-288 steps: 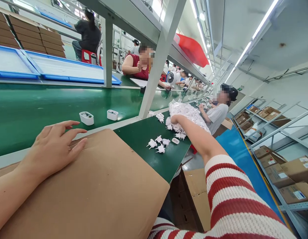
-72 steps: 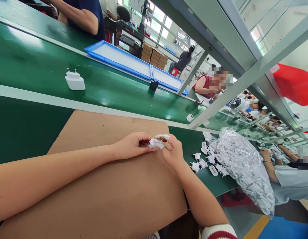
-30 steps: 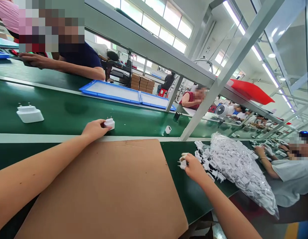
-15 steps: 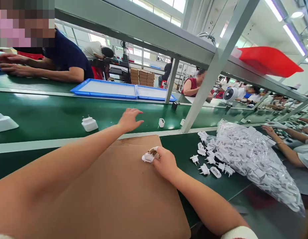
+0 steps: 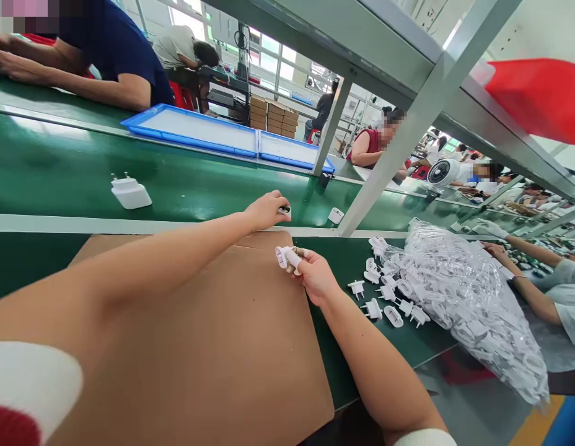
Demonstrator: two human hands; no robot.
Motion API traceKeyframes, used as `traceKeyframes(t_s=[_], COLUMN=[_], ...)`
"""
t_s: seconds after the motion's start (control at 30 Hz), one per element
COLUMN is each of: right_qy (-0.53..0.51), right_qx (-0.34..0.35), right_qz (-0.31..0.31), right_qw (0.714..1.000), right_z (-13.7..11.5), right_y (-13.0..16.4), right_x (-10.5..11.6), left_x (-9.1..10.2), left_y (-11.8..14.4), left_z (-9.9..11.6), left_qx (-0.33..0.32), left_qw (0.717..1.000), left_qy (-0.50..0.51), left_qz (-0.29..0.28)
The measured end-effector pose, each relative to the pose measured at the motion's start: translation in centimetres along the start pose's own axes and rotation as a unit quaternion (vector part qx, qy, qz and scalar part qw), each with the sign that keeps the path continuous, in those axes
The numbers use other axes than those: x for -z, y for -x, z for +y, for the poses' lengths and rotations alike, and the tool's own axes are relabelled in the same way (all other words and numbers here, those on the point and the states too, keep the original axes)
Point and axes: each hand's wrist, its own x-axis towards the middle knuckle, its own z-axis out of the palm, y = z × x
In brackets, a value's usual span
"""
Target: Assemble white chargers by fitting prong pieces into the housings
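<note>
Since half a second ago, my left hand (image 5: 265,210) has closed on the charger shell (image 5: 284,212) on the conveyor belt (image 5: 59,173), just beyond the cardboard sheet (image 5: 199,334). Right hand (image 5: 315,279) pinches a plug insert (image 5: 285,256), smooth white plastic, over the sheet's far edge, long axis pointing left. Shell lies beyond-left of insert; left hand nearer.

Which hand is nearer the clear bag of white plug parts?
Right. The right hand, holding a plug piece, sits just left of the bag; the left hand reaches farther away on the belt.
</note>
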Motion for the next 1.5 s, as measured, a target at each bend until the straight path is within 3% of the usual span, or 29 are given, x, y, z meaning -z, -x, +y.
traceKeyframes(t_s=[0.13,0.2,0.3,0.4,0.6,0.7,0.93,1.03,1.2,1.37,1.5], right_qy=[0.015,0.051,0.124,0.235,0.467,0.514,0.618,0.640,0.612,0.620,0.653], right_qx=[0.039,0.075,0.143,0.222,0.350,0.356,0.324,0.316,0.343,0.337,0.330], right_qz=[0.016,0.028,0.032,0.012,-0.022,-0.062,-0.085,-0.083,-0.062,-0.070,-0.066], right_qw=[0.999,0.996,0.981,0.946,0.812,0.778,0.711,0.696,0.710,0.705,0.679], right_z=[-0.5,-0.6,-0.3,0.1,-0.2,-0.5,-0.8,-1.1,-1.5,-1.1,-0.9], right_y=[-0.1,0.0,0.6,1.6,2.4,1.8,0.9,1.0,1.4,1.3,0.9], right_x=[0.2,0.1,-0.6,-1.5,-3.1,-3.9,-5.5,-5.7,-5.7,-5.5,-5.6], left_x=[2.7,3.1,2.3,0.9,0.1,0.2,0.1,0.1,0.2,0.2,0.2], left_y=[6.5,10.2,14.8,17.0,17.4,17.4,17.6,17.6,17.5,17.4,17.5], left_z=[-0.7,-0.3,0.9,1.5,0.6,0.4,0.4,0.3,0.4,0.4,0.4], left_qx=[-0.008,0.008,0.026,0.032,0.045,0.034,0.023,0.015,0.031,0.026,0.022], left_qw=[0.999,0.997,0.993,0.979,0.953,0.952,0.943,0.941,0.948,0.948,0.948], left_qy=[0.043,0.070,0.116,0.199,0.300,0.304,0.331,0.338,0.316,0.318,0.317], left_qz=[0.031,0.016,-0.013,-0.001,-0.012,-0.002,0.009,0.010,0.001,0.008,0.009])
